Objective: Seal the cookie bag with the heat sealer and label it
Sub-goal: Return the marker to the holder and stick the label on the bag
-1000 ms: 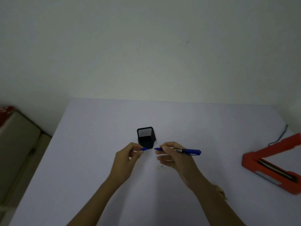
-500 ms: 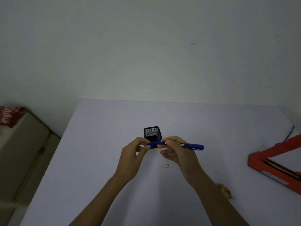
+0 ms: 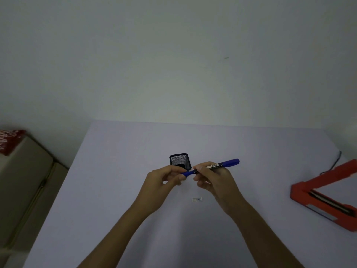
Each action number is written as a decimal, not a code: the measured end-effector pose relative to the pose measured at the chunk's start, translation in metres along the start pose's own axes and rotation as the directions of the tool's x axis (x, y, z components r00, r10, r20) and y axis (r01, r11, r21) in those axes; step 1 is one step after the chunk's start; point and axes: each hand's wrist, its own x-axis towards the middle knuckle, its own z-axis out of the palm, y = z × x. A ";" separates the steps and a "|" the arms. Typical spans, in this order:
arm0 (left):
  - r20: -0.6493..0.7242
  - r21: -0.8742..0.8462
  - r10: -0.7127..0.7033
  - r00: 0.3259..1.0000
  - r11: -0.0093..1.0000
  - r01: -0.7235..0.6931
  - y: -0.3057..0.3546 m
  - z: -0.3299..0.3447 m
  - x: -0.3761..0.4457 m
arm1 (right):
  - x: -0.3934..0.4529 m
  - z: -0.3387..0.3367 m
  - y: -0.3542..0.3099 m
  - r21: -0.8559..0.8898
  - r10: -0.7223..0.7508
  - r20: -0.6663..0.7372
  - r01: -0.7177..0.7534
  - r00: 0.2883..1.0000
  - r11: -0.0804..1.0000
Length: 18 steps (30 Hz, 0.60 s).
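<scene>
A blue marker pen lies level between both hands above the middle of the table. My right hand grips its barrel. My left hand pinches the blue cap at the pen's left end, and the cap sits on the pen. A small white label lies flat on the table just below the hands. The red heat sealer stands at the right edge with its arm raised. No cookie bag shows in this view.
A black mesh pen holder stands just behind my hands. The sealer's black cord runs off at the back right. A beige cabinet with a red packet on it is at the left, below the table.
The cap in my left hand and the pen in my right were apart; they have come together, and the cap now sits on the pen's tip. The pen's far end has tilted up slightly.
</scene>
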 end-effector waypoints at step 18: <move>-0.001 -0.199 -0.073 0.997 0.977 0.071 0.004 -0.008 0.004 | 0.004 0.012 0.008 0.137 -0.061 0.111 0.045 0.992 0.990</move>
